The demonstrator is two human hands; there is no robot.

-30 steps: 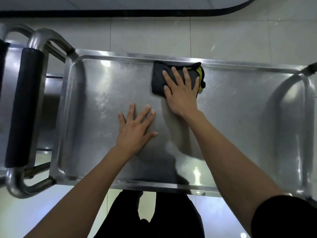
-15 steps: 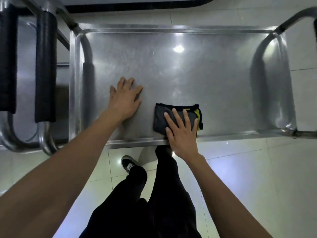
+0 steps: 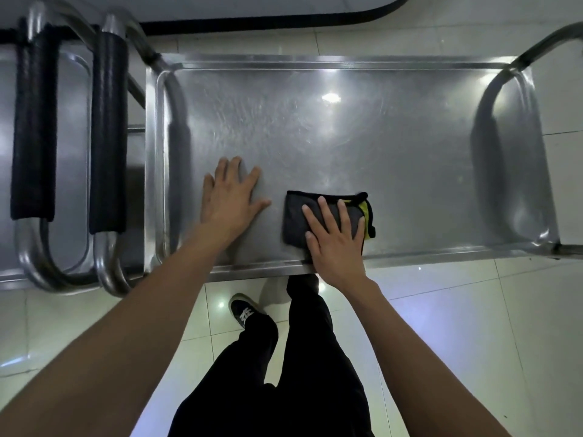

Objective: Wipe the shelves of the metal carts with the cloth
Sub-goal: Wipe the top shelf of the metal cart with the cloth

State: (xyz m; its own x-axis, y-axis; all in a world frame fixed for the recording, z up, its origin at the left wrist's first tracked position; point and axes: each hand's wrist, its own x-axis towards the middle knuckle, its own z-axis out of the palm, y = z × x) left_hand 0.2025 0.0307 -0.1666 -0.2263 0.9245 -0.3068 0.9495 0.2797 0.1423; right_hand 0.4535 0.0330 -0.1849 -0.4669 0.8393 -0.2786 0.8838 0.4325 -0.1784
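The top shelf of a stainless steel cart fills the middle of the view, shiny and streaked. A folded dark grey cloth with a yellow edge lies near the shelf's front rim. My right hand presses flat on the cloth with straight fingers, its palm over the front rim. My left hand rests flat on the bare shelf just left of the cloth, fingers spread.
A second metal cart stands against the left end, with two black-padded handle bars. A curved tube handle rises at the right end. My legs and a dark shoe stand on the tiled floor in front.
My right hand has drawn the cloth from the shelf's far rim back to the front rim. My left hand has stayed flat on the shelf.
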